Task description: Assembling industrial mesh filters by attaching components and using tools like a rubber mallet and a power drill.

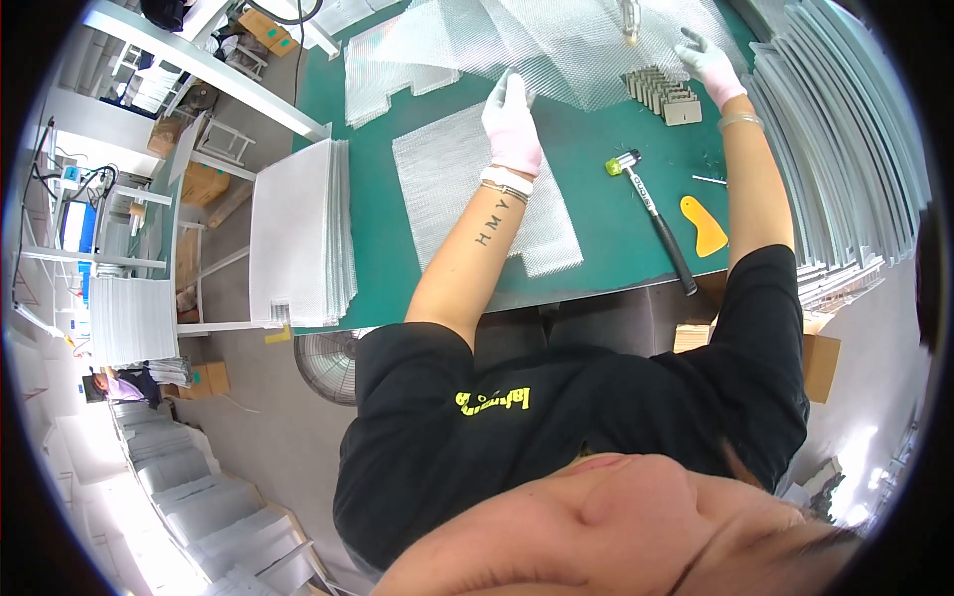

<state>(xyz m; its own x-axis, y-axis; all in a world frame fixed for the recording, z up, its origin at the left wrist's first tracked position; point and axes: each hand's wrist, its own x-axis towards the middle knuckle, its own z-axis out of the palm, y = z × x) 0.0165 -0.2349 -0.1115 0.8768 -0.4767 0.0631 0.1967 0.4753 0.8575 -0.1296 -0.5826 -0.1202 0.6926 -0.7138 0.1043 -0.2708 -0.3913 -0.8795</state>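
Hands in white gloves grip a mesh sheet over the green workshop table.

I see a green table carrying mesh sheets, a mallet, a yellow scraper right, metal brackets far.

table green | mesh sheets silvery, fine diamond weave | gloves on left hand and right hand white | mallet black handle, lime-green head | scraper yellow-orange | shirt black, yellow print | sheet stack white | boxes brown
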